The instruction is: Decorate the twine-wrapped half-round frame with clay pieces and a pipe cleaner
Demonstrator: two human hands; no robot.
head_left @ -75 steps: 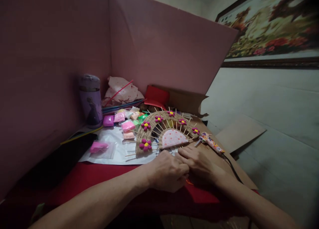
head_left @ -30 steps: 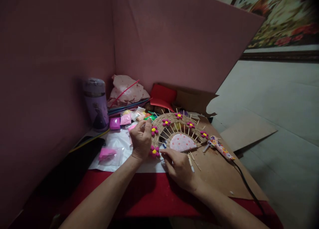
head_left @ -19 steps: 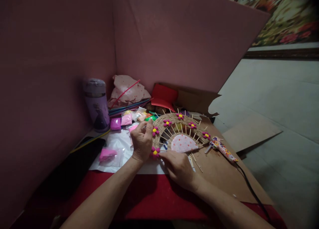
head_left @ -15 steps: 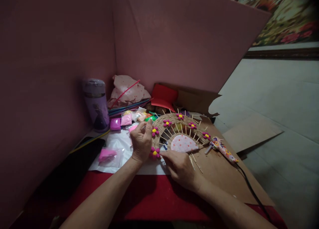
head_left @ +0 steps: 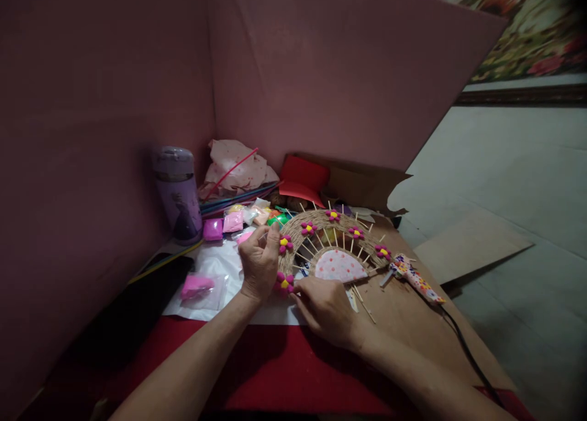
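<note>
A half-round fan [head_left: 293,230] of twine woven over thin wooden sticks is propped up in front of me. Magenta flowers with yellow centres dot its band, and a white half-circle with red dots [head_left: 340,266] fills its inner part. My left hand [head_left: 260,259] is closed on the fan's left edge, thumb up, beside one flower. At the lower left end, my right hand [head_left: 328,308] pinches the fan's edge right next to the lowest flower [head_left: 284,282]. Its curled fingers hide that corner.
A glue gun [head_left: 415,280] in patterned wrap lies on brown cardboard [head_left: 413,341] at right, its cord trailing forward. Loose sticks lie near the fan. Clay packets [head_left: 233,220], a purple tumbler [head_left: 178,195], red sheet [head_left: 303,176] and pink-white cloth [head_left: 236,164] stand behind and left.
The view has shifted slightly. My right fingertips have moved a little lower beside the lowest flower, while my left hand keeps its hold on the fan.
</note>
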